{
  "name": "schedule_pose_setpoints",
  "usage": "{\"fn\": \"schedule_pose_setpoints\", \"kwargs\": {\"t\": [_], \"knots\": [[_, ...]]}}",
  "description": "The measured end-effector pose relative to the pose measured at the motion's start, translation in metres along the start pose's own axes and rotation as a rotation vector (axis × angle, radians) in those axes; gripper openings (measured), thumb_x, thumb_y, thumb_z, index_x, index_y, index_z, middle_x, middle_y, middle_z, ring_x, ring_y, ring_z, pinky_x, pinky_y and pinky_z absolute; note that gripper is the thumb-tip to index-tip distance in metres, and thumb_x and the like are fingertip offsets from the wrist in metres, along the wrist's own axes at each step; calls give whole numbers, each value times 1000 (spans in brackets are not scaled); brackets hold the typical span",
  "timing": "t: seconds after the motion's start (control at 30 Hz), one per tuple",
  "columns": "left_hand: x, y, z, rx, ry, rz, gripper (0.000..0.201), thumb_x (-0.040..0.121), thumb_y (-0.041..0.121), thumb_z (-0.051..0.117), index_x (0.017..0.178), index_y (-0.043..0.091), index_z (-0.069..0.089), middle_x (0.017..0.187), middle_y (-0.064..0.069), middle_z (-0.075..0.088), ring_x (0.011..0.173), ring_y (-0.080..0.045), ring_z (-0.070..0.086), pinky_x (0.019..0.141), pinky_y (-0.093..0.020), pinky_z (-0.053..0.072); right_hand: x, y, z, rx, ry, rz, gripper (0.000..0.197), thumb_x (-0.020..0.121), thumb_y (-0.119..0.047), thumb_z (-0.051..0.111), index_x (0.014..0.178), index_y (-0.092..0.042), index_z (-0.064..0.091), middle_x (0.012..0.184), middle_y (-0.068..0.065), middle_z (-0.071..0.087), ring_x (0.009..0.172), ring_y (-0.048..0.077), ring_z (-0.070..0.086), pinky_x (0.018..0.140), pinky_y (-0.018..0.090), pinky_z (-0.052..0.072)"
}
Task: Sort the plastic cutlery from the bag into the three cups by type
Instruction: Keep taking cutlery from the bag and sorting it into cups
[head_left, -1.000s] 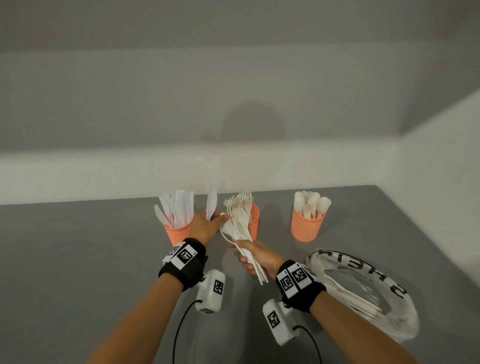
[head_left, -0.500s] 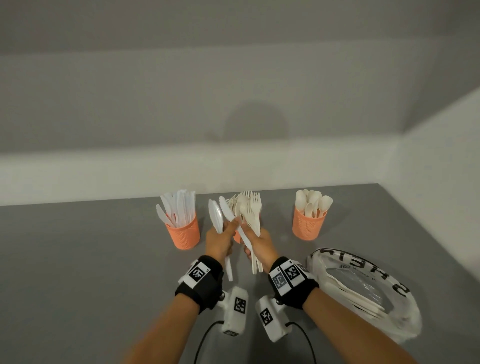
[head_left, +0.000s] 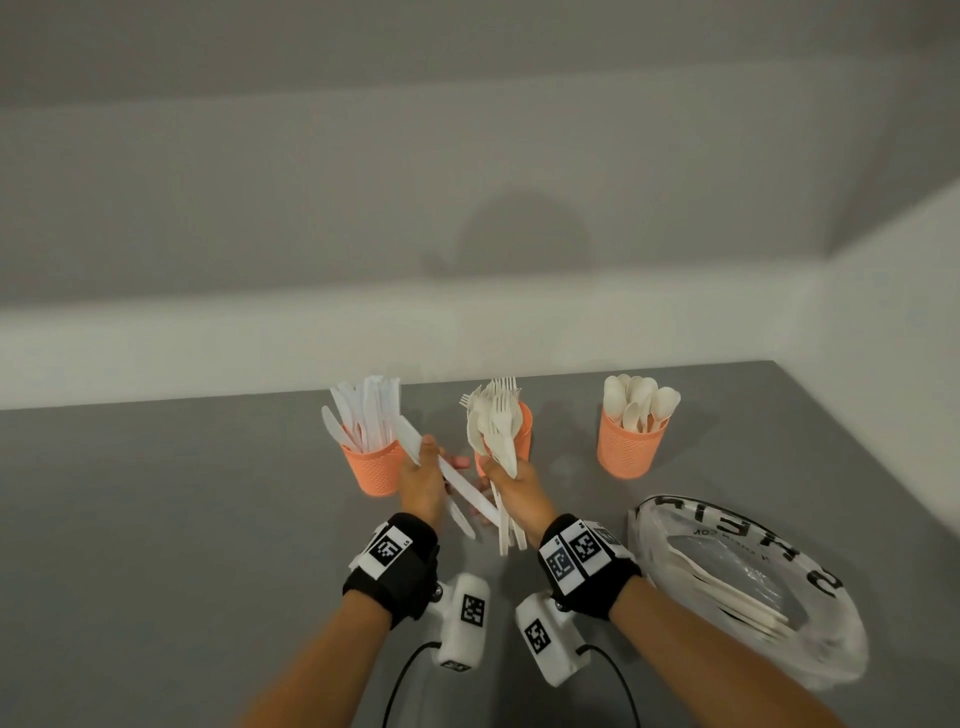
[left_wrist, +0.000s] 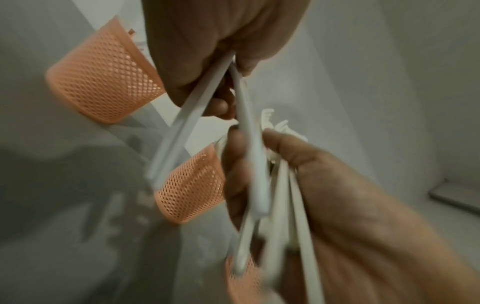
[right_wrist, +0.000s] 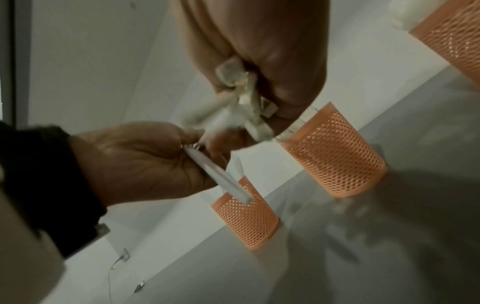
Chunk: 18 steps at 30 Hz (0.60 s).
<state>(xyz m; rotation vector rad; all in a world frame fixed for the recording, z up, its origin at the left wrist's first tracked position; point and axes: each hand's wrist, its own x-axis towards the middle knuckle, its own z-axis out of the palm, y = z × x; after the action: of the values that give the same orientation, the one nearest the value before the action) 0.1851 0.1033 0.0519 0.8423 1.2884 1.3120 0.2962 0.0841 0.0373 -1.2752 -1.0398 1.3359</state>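
Three orange mesh cups stand in a row: the knife cup (head_left: 375, 470), the fork cup (head_left: 523, 434) and the spoon cup (head_left: 629, 448). My left hand (head_left: 425, 480) grips two white knives (head_left: 457, 480) in front of the knife cup, with the blades tilted up to the left. In the left wrist view the knives (left_wrist: 192, 121) splay out from the left hand (left_wrist: 221, 47). My right hand (head_left: 511, 486) grips a bundle of cutlery (head_left: 496, 441), mostly forks, just in front of the fork cup. In the right wrist view the right hand (right_wrist: 262, 61) is wrapped round the bundle (right_wrist: 244, 107).
A white plastic bag (head_left: 748, 587) with black lettering lies on the grey table (head_left: 182, 519) to the right, with more cutlery inside. Walls close the table at the back and the right. Cables hang from both wrist cameras.
My left hand went from the knife cup to the right hand's bundle and drew a second knife out of it. It now holds two knives tilted towards the knife cup.
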Motion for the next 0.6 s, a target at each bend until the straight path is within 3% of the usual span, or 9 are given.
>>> {"fn": "schedule_pose_setpoints", "kwargs": {"t": [0.07, 0.17, 0.23, 0.3, 0.4, 0.5, 0.6], "knots": [[10, 1, -7, -74, 58, -43, 28, 100, 24, 38, 76, 13, 47, 59, -5, 52, 37, -9, 56, 49, -25, 51, 1, 1, -1, 43, 9, 38, 12, 97, -19, 47, 95, -8, 52, 68, 9, 56, 44, 9, 59, 44, 20, 51], [30, 10, -18, -110, 104, -36, 27, 98, 21, 44, 73, 11, 47, 49, -2, 39, 27, -7, 41, 36, -18, 39, 4, 3, -5, 31, 55, 81, 26, 97, -22, 48, 111, -1, 46, 59, 4, 49, 32, 8, 48, 35, 21, 44], [41, 23, -24, -42, 138, -5, 36, 94, 30, 53, 64, 10, 46, 35, 5, 37, 26, -6, 33, 37, -18, 33, 9, 3, -8, -25, 64, 78, 44, 95, -26, 50, 131, -5, 38, 52, -5, 45, 31, 6, 38, 34, 18, 36], [50, 42, -28, 7, 187, 35, 44, 89, 37, 59, 56, 13, 41, 35, 3, 38, 31, -10, 35, 41, -19, 34, 11, 0, -9, -48, 52, 99, 47, 94, -30, 50, 135, -11, 38, 47, -7, 41, 31, 4, 33, 34, 16, 32], [66, 70, -31, 49, 284, 140, 45, 85, 41, 62, 57, 13, 42, 51, -5, 41, 45, -16, 39, 49, -22, 39, 13, -8, -11, -45, 10, 131, 24, 93, -33, 51, 111, -17, 54, 54, -3, 38, 33, 4, 31, 35, 16, 30], [85, 87, -37, 55, 345, 263, 42, 88, 40, 58, 59, 13, 44, 54, -6, 43, 47, -15, 41, 38, -11, 38, 15, -13, -13, -31, -14, 156, 17, 92, -37, 52, 82, -24, 56, 54, -3, 36, 38, 6, 29, 36, 18, 27], [102, 87, -43, 90, 355, 346, 44, 90, 41, 55, 60, 11, 46, 54, -6, 44, 48, -14, 43, 39, -7, 37, 20, -17, -15, -18, -19, 189, 17, 91, -36, 52, 81, -22, 55, 51, -4, 36, 37, 7, 28, 36, 17, 26]]}}
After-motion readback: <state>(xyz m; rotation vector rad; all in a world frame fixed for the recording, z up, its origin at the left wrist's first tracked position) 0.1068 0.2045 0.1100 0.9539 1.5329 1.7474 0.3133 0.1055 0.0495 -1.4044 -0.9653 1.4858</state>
